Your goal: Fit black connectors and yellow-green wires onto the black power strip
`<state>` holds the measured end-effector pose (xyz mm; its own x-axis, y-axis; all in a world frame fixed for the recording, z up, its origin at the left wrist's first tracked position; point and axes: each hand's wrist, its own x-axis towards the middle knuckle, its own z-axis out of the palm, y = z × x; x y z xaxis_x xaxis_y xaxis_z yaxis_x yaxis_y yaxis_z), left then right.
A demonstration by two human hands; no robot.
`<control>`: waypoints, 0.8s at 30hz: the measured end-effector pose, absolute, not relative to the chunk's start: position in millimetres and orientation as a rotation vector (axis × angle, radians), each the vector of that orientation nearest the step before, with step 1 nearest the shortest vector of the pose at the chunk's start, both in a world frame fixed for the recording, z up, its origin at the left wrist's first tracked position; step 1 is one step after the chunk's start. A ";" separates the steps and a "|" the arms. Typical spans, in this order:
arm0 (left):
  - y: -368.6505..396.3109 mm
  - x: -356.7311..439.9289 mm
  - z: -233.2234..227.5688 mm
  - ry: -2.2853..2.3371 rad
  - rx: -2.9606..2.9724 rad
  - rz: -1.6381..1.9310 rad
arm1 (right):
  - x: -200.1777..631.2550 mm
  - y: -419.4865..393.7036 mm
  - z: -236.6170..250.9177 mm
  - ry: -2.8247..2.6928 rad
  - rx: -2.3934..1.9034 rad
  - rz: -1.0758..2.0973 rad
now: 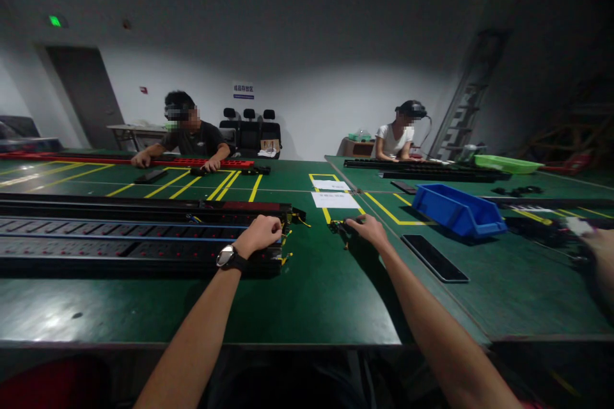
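Note:
My left hand [261,234], with a watch [225,257] on its wrist, rests over the right end of a long black rail assembly [144,248]. Its fingers are curled together, and whatever lies between them is hidden. Short yellow-tipped wires [287,259] stick out from the rail ends beside it. Farther right, my right hand [368,230] has its fingers closed on a small black part [341,227] low over the green table. The part's exact kind is too dark to tell.
A black tablet-like slab [435,258] lies right of my right arm, and a blue bin [458,211] stands behind it. White paper sheets [336,200] lie ahead on the green table [311,307]. Two people work across it; another person's hand [602,249] reaches in at the right.

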<state>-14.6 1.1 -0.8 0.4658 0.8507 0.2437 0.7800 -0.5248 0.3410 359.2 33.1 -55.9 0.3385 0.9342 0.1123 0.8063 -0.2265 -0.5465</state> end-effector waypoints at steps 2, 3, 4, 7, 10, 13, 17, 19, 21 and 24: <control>-0.3 -14.1 -0.1 1.454 2.537 0.583 | 358.8 33.1 -56.5 -1.585 -2.091 0.294; -1.1 -14.0 0.5 1.470 2.540 0.586 | 358.6 33.4 -56.9 -1.621 -2.096 0.268; -1.8 -14.1 1.3 1.483 2.543 0.588 | 358.4 33.8 -57.3 -1.659 -2.103 0.237; -3.2 -15.3 3.9 1.504 2.546 0.620 | 357.1 34.2 -57.5 -1.764 -2.132 0.161; -2.5 -17.9 6.4 1.496 2.512 0.696 | 354.4 32.0 -55.8 -1.798 -2.163 0.125; -0.8 -20.5 8.6 1.495 2.465 0.809 | 350.9 28.6 -52.8 -1.801 -2.194 0.100; 0.8 -21.3 10.6 1.493 2.333 1.048 | 346.3 24.4 -48.4 -1.819 -2.229 0.115; 0.9 -19.4 10.9 1.443 2.231 1.141 | 343.9 21.8 -46.7 -1.831 -2.245 0.123; -0.1 -15.5 10.9 1.347 2.160 1.196 | 340.8 18.6 -44.8 -1.843 -2.265 0.112; -3.8 -6.2 9.5 1.173 2.148 1.214 | 332.0 13.5 -38.7 -1.797 -2.212 -0.056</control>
<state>-6.2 -3.8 9.5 0.2680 0.8243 0.4987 0.4698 -0.5638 0.6793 332.0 13.5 -38.7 0.2209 0.9522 0.2110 0.9635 -0.1795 -0.1986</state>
